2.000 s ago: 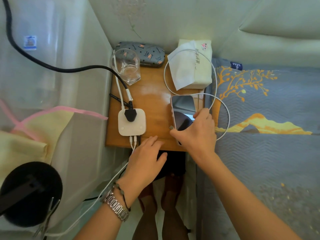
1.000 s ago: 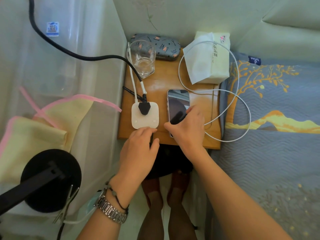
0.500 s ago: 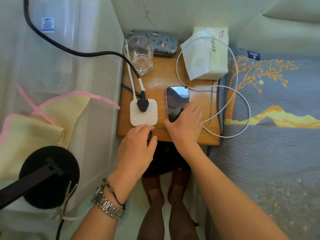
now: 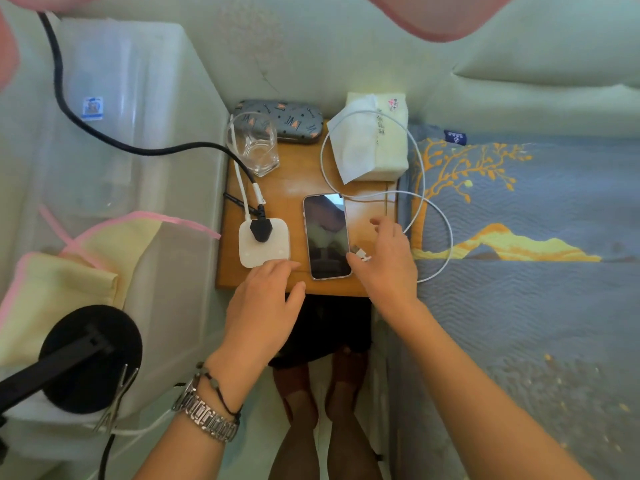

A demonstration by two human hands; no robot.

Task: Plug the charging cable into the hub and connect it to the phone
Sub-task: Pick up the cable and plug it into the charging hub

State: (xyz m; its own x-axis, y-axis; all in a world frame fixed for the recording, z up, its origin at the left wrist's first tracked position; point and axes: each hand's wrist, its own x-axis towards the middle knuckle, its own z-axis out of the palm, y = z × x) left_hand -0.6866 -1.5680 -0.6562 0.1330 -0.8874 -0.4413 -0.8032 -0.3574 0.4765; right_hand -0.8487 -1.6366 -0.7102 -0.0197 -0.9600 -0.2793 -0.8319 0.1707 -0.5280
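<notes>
A white square hub [image 4: 273,252] lies on the small wooden table [image 4: 298,188] with a black plug in its top. The phone [image 4: 325,233] lies face up just right of the hub, screen dark. A white charging cable [image 4: 446,230] loops from the tissue pack over the bed edge; its white connector end [image 4: 362,254] rests on the table beside the phone's right edge. My right hand [image 4: 388,261] hovers over that connector with fingers spread and the thumb next to it. My left hand [image 4: 263,306] is open at the table's near edge, fingertips touching the hub's front.
A drinking glass [image 4: 254,147], a grey glasses case [image 4: 291,119] and a tissue pack [image 4: 374,147] stand at the back of the table. A patterned bed [image 4: 519,289] borders it on the right, a clear plastic bin [image 4: 138,116] on the left. A black lamp base [image 4: 90,358] sits lower left.
My right hand has come off the phone and shifted right onto the cable's connector end. The phone now lies uncovered beside the hub. My left hand stays at the hub's front.
</notes>
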